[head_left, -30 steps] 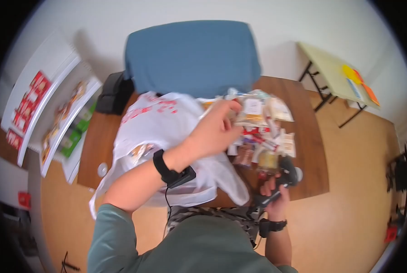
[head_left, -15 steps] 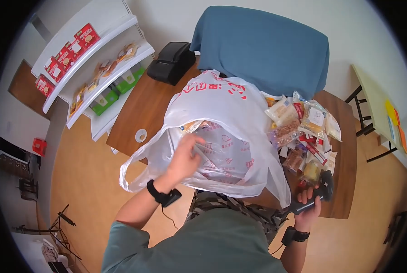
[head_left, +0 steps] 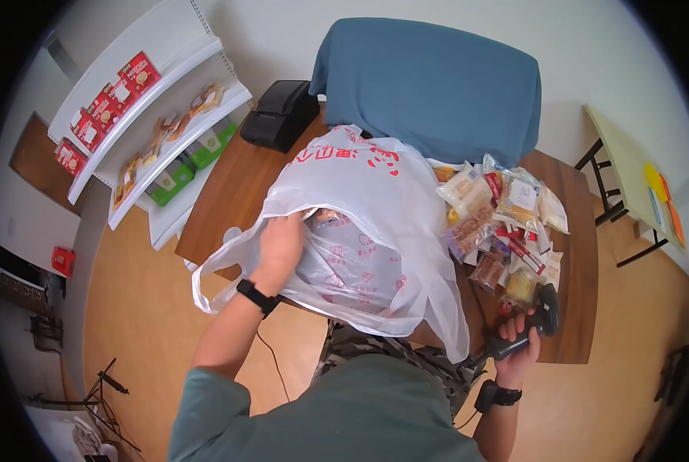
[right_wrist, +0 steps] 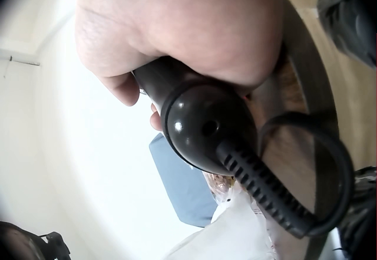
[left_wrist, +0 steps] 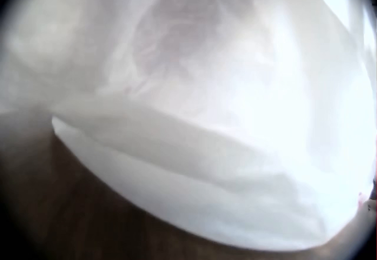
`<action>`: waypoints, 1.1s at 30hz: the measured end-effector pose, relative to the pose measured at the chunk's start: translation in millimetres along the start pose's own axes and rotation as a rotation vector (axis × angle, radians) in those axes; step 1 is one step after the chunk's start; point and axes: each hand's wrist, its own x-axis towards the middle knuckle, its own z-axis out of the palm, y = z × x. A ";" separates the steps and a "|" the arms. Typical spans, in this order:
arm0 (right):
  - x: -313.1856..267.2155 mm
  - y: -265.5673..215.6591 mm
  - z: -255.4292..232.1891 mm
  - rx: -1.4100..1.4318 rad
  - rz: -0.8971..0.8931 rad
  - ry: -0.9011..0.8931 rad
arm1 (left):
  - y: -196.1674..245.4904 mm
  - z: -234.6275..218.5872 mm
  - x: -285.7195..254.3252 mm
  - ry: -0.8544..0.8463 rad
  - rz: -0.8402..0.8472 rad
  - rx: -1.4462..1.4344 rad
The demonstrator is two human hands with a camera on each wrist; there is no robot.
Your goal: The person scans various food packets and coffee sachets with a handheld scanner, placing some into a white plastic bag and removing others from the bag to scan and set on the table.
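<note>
In the head view my left hand (head_left: 281,245) is inside the mouth of a big white plastic carrier bag (head_left: 406,181) with red print. Its fingertips are hidden by the bag's edge, so I cannot tell what they hold. White plastic (left_wrist: 206,130) fills most of the left wrist view. My right hand (head_left: 516,344) grips the handle of a black handheld barcode scanner (head_left: 506,348) at the table's front right. The scanner's butt and its ribbed cable (right_wrist: 268,186) show close up in the right wrist view. Wrapped food (head_left: 329,217) is visible in the bag's opening.
Packaged snacks (head_left: 518,196) lie heaped right of the bag on the wooden table (head_left: 568,323). Behind are a black receipt printer (head_left: 279,115) and a blue cloth-covered object (head_left: 429,85). White shelves (head_left: 182,65) with red boxes stand at left, a folding table (head_left: 629,162) at right.
My left hand has moved from over the snack heap, across the bag, to the left side of its opening. The right hand keeps hold of the scanner. The head view has shifted.
</note>
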 end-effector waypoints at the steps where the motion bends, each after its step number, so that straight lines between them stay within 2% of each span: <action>1: 0.3 0.3 0.5 0.001 -0.004 0.004 | 5.5 -10.9 -2.8 -0.002 0.006 0.000; 3: 0.5 0.6 2.3 -0.015 0.009 0.025 | 22.3 -42.0 -14.7 0.043 0.003 -0.204; 4: 0.1 0.9 2.4 -0.016 0.003 0.032 | 30.1 -55.4 -23.6 0.039 0.010 -0.206; 6: 1.3 1.2 2.8 -0.016 0.013 0.013 | 46.4 -80.6 -43.7 -0.102 -0.106 -0.702; 7: 1.3 0.2 3.4 -0.046 0.013 0.037 | 57.0 -92.1 -52.6 -0.110 -0.099 -0.708; 9: 2.5 -4.8 11.9 -0.094 0.012 -0.009 | 80.4 -109.4 -67.7 -0.276 -0.223 -1.464; 10: 3.1 -6.9 19.0 -0.135 0.018 -0.061 | 89.8 -112.5 -72.9 -0.286 -0.219 -1.468; 12: 0.5 -14.3 43.1 -0.205 -0.023 -0.013 | 109.0 -114.4 -79.2 -0.383 -0.233 -1.763; 13: -2.4 -20.2 54.2 -0.260 0.011 -0.110 | 118.6 -114.4 -79.1 -0.433 -0.203 -1.822; 14: -5.7 -25.3 65.6 -0.316 0.045 -0.207 | 126.8 -109.4 -78.7 -0.455 -0.195 -1.828; 15: -10.0 -26.9 78.4 -0.361 0.046 -0.227 | 134.5 -103.0 -77.8 -0.452 -0.193 -1.867; 18: -17.7 -32.4 88.5 -0.472 0.249 -0.353 | 160.1 -93.6 -72.0 -0.480 -0.147 -1.963; 20: -14.5 -32.9 106.6 -0.636 0.315 -0.319 | 174.0 -82.6 -66.4 -0.426 -0.086 -1.956; 21: -10.3 -30.9 97.8 -0.521 0.358 -0.399 | 178.0 -76.4 -64.4 -0.442 -0.071 -1.966; 23: -8.5 -23.7 95.8 -0.492 0.348 -0.374 | 181.3 -66.2 -62.6 -0.428 0.020 -1.870; 27: -7.1 -18.9 97.5 -0.436 0.276 -0.341 | 191.0 -63.0 -61.9 -0.486 0.022 -1.804; 30: -7.1 -17.0 92.1 -0.428 0.193 -0.280 | 192.2 -56.3 -55.8 -0.516 -0.003 -1.749; 32: -7.0 -15.1 80.2 -0.338 0.124 -0.255 | 192.3 -53.9 -47.7 -0.568 -0.147 -1.770; 33: -7.2 -15.1 76.1 -0.335 0.121 -0.257 | 192.6 -55.8 -43.2 -0.566 -0.144 -1.768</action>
